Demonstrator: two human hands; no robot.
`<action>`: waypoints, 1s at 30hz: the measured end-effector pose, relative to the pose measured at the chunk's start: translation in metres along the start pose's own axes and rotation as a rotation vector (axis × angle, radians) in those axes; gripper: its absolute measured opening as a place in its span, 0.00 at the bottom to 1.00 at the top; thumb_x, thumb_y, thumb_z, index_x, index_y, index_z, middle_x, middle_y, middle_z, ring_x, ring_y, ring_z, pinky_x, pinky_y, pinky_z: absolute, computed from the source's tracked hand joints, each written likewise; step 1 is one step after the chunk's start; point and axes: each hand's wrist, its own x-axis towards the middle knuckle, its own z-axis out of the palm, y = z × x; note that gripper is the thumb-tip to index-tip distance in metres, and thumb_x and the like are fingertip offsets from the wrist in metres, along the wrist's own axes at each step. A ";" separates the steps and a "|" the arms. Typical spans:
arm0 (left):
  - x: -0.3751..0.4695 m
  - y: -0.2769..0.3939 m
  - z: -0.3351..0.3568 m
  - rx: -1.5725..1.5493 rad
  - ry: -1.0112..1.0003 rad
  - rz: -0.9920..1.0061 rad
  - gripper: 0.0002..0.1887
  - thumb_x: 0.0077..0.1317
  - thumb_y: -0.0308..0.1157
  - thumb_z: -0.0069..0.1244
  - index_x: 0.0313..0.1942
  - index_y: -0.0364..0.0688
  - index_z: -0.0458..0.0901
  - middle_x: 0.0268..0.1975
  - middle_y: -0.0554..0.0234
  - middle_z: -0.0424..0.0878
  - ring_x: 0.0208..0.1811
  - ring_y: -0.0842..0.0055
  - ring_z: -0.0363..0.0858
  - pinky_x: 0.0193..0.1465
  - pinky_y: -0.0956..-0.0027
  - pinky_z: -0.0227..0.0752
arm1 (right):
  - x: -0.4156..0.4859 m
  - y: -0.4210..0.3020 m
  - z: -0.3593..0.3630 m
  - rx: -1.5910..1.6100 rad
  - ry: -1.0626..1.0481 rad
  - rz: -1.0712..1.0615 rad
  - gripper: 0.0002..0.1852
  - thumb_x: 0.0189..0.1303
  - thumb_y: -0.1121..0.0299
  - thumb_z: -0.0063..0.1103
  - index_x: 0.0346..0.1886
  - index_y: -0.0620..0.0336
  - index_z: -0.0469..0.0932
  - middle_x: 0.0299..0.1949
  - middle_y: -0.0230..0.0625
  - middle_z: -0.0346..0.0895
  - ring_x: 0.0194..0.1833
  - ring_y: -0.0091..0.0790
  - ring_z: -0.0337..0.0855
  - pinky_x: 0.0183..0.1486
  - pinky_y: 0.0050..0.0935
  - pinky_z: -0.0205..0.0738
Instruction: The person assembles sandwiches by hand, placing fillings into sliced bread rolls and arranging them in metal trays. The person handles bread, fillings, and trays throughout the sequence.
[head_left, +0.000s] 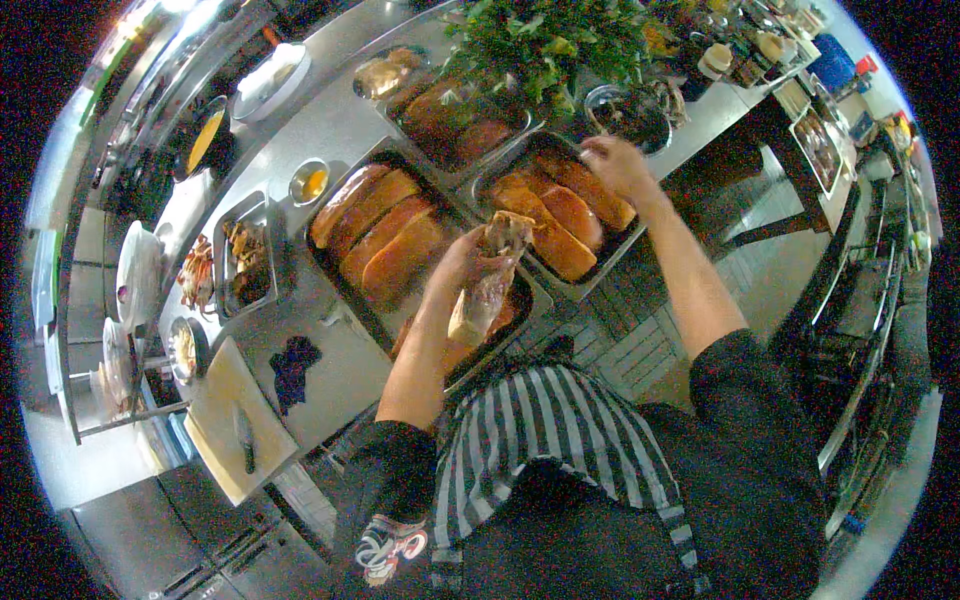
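Note:
My left hand (459, 264) grips a long pale piece of food (478, 304), which looks like a split loaf with brownish filling at its far end. It hangs tilted over the near end of a dark metal tray (341, 315) of long golden-brown loaves (405, 236). My right hand (621, 166) is above the far right corner of a second tray (589, 289), which holds more glossy loaves (547, 210). Its fingertips are bunched near a bowl of dark contents (628, 118); blur hides whether anything is between them.
Leafy greens (555, 52) cover part of a third tray (457, 124). On the left stand a small bowl with orange-yellow contents (308, 182), a metal pan of browned food (246, 262), and a cutting board (232, 427) bearing a knife (245, 442). A dark cloth (294, 371) lies beside the board.

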 end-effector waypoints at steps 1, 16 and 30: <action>-0.012 -0.003 -0.006 0.111 0.058 0.000 0.34 0.57 0.28 0.72 0.64 0.37 0.78 0.54 0.59 0.87 0.53 0.70 0.84 0.59 0.62 0.79 | -0.018 -0.048 0.011 0.081 -0.105 -0.080 0.17 0.66 0.61 0.62 0.52 0.62 0.86 0.50 0.49 0.87 0.53 0.48 0.88 0.59 0.41 0.80; -0.035 0.020 -0.009 -0.253 -0.150 -0.020 0.32 0.59 0.25 0.68 0.64 0.37 0.77 0.51 0.64 0.87 0.47 0.73 0.86 0.55 0.65 0.80 | -0.014 -0.125 0.088 -0.427 -0.531 -0.560 0.08 0.59 0.68 0.65 0.41 0.57 0.84 0.49 0.49 0.80 0.54 0.54 0.80 0.59 0.49 0.77; -0.017 -0.028 -0.023 0.063 0.022 0.076 0.30 0.56 0.34 0.71 0.61 0.43 0.85 0.44 0.65 0.91 0.41 0.76 0.85 0.48 0.64 0.79 | -0.052 -0.146 0.095 -0.491 -0.451 -0.394 0.26 0.47 0.62 0.77 0.48 0.64 0.78 0.47 0.50 0.78 0.51 0.53 0.82 0.54 0.49 0.81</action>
